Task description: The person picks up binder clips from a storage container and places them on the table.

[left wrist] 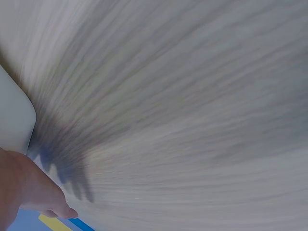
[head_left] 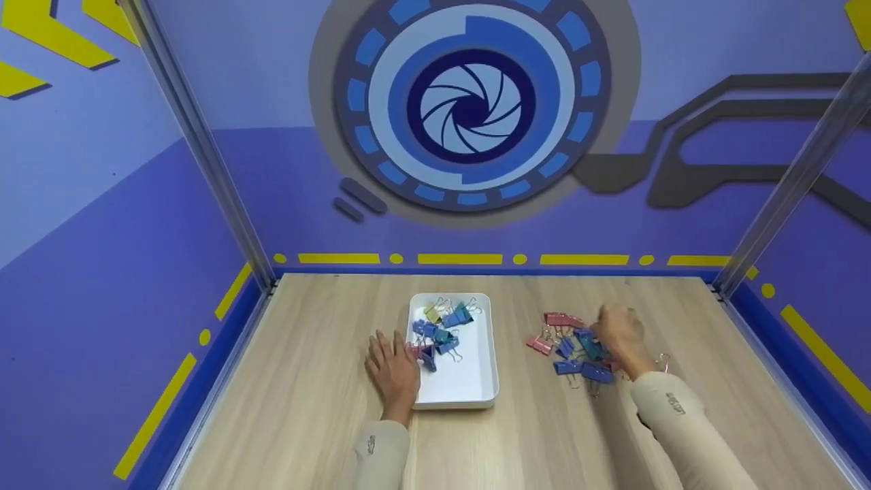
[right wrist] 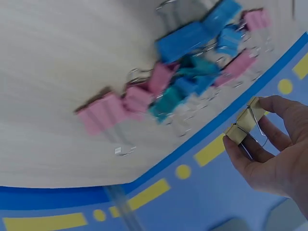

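Observation:
My right hand is over the right side of a pile of binder clips. In the right wrist view its thumb and fingers pinch a yellow binder clip with wire handles. The pile mixes pink, blue and teal clips, such as a pink binder clip at its edge. A white tray stands left of the pile, holding several clips, among them a yellow one and blue ones. My left hand rests at the tray's left rim with extended fingers.
A wooden table carries everything. Behind it rises a blue and purple patterned wall, with side panels at left and right. Metal posts stand at the back corners.

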`<state>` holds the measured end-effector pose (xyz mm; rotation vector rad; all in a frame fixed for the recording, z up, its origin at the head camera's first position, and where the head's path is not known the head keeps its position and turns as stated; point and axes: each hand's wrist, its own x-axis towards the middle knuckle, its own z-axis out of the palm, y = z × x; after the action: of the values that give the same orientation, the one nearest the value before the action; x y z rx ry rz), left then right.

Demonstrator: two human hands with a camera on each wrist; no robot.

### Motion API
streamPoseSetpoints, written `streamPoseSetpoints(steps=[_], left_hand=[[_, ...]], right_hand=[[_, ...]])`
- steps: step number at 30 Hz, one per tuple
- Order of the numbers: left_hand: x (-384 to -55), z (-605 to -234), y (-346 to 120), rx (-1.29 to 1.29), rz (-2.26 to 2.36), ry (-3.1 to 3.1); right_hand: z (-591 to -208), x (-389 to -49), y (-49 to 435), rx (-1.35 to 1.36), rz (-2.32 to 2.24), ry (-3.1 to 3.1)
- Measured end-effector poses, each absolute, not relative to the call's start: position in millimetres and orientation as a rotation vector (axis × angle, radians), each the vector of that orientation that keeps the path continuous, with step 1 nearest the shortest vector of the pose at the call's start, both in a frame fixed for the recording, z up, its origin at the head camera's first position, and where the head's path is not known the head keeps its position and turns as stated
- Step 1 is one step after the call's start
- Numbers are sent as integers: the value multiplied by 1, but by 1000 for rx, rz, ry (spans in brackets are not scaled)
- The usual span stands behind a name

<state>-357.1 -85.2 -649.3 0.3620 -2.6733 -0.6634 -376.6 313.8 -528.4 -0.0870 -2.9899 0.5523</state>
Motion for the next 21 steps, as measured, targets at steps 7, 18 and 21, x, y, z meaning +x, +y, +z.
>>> streamPoseSetpoints(steps=[7, 18, 21], left_hand=[[-360, -655, -87, 341, -627, -2651], [-358, -653, -87, 362, -659, -2657], [-358, -653, -85, 368, -669, -2667]], right_hand=[[-539, -355, 369, -355, 482, -3086], [-553, -330, 412, -639, 561, -2987], [-554, -324, 422, -641, 574, -2938]])
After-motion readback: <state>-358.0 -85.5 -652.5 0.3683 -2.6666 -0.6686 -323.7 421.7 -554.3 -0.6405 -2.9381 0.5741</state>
